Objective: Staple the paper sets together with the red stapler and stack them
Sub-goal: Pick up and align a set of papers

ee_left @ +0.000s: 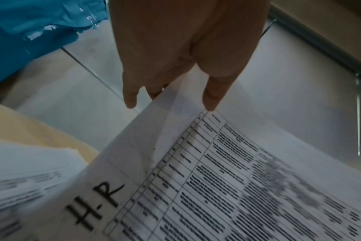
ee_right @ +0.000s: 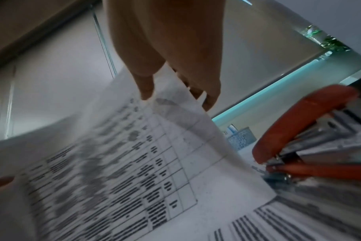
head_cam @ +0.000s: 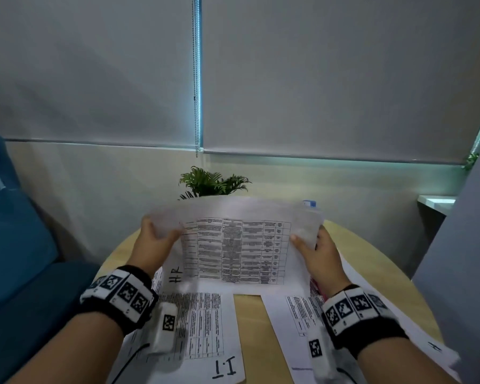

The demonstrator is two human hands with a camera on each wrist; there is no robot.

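Both hands point(head_cam: 153, 242) point(head_cam: 320, 252) pinch the H.R paper set's point(head_cam: 233, 245) side edges, lifted.

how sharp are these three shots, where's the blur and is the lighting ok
Head view: dim, cool room, far edge of the held H.R paper set smeared, table print readable. Left wrist view: handwritten H.R crisp, print smears toward the lower right, left hand soft. Right wrist view: heaviest blur across the print, red stapler soft, teal glow behind.

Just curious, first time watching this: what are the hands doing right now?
Left hand and right hand each pinch a side of the H.R paper set, lifted off the table. Red stapler idle at right. Nothing in the way.
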